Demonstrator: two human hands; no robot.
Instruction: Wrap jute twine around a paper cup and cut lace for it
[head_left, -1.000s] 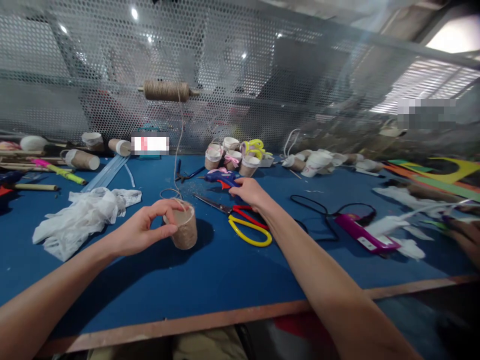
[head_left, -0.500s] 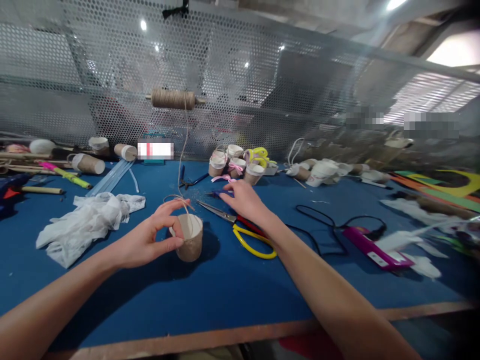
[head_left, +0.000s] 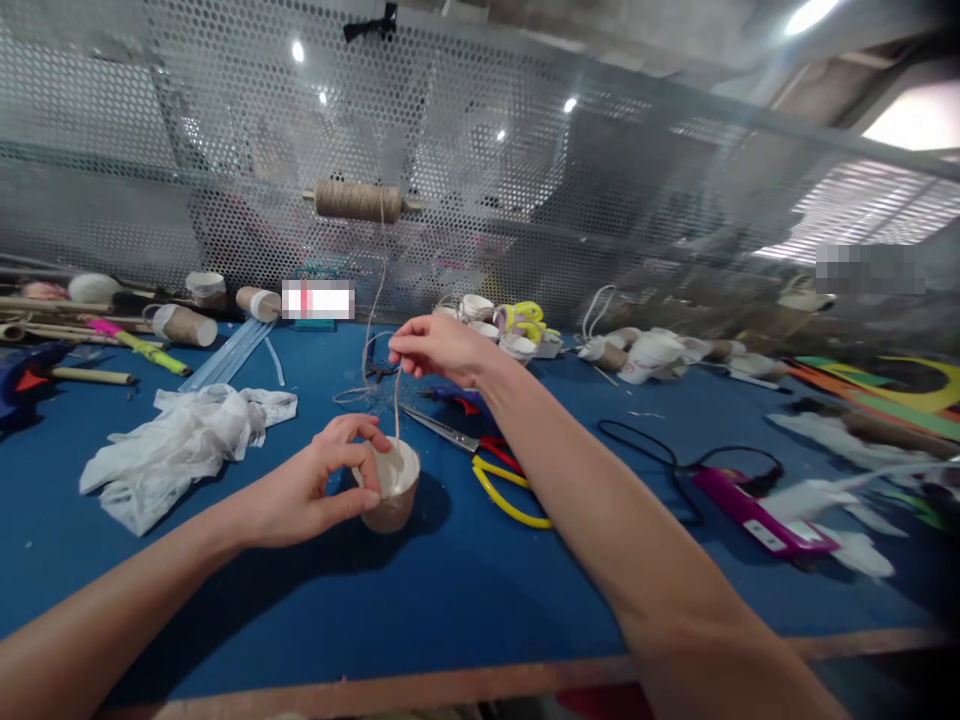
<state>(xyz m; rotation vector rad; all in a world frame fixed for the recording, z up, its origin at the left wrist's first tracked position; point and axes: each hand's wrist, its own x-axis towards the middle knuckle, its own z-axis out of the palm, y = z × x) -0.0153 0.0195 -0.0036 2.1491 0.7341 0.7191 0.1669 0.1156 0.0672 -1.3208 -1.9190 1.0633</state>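
My left hand (head_left: 311,490) grips the near left rim of a small brown cup (head_left: 396,512) with a white inside, which stands upright on the blue tabletop. Above and beyond the cup, my right hand (head_left: 442,345) pinches a strand of twine (head_left: 397,400) between thumb and fingertips. One end of that strand runs down into the cup. The rest loops over the table and rises to a twine spool (head_left: 360,201) on a rod at the mesh panel. Scissors (head_left: 499,490) with yellow and red handles lie under my right forearm, which hides part of them.
A blue glue gun (head_left: 450,395) lies behind the scissors. Crumpled white fabric (head_left: 184,450) is at left, near pale blue strips (head_left: 229,357). Several finished-looking cups (head_left: 649,357) stand along the back. A purple power strip (head_left: 757,515) with a black cable lies at right.
My right hand has moved up and left from beside the glue gun and now pinches the twine, pulling it upward above the cup. My left hand stays at the cup.
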